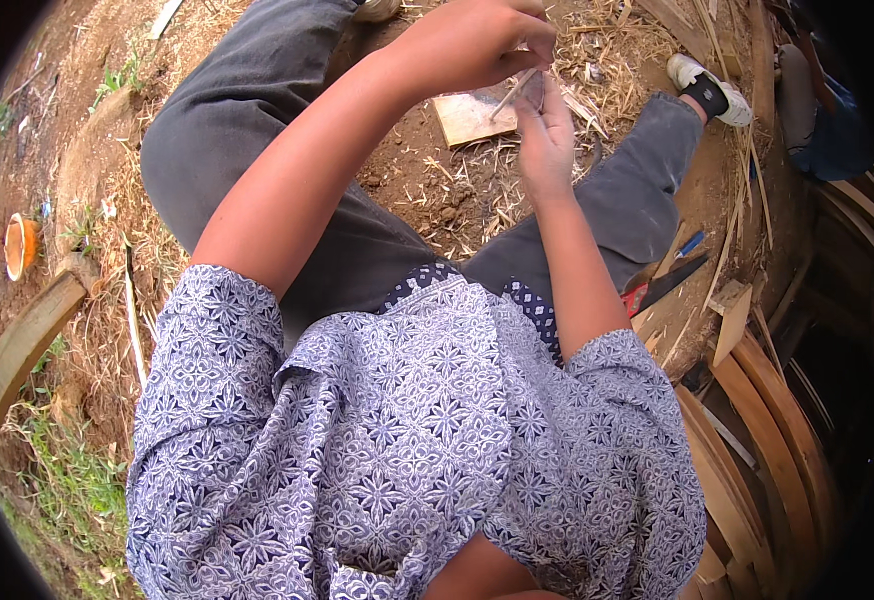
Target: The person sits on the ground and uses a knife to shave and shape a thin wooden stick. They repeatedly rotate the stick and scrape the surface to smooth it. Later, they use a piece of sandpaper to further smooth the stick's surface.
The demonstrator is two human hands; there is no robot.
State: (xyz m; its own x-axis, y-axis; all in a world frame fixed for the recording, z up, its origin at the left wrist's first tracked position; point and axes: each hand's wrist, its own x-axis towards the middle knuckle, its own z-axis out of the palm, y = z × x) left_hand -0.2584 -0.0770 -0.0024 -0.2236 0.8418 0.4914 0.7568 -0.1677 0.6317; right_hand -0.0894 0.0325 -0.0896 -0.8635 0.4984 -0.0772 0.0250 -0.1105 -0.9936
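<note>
My left hand (492,45) is closed, its fingers curled and pinched together at the top of the view. From under those fingers a thin pale stick (510,97) slants down to the left. Just below, my right hand (549,135) has its thumb and fingers bent up round something greyish, mostly hidden between the two hands. The hands almost touch. A flat wooden board (464,118) lies on the ground beneath the stick, between my legs.
Wood shavings and splinters litter the dirt. By my right leg lie a red-handled tool (635,300) with a dark blade and a blue object (692,243). Curved wooden pieces (772,430) are stacked at right, near another person (822,110). An orange bowl-like object (22,246) sits far left.
</note>
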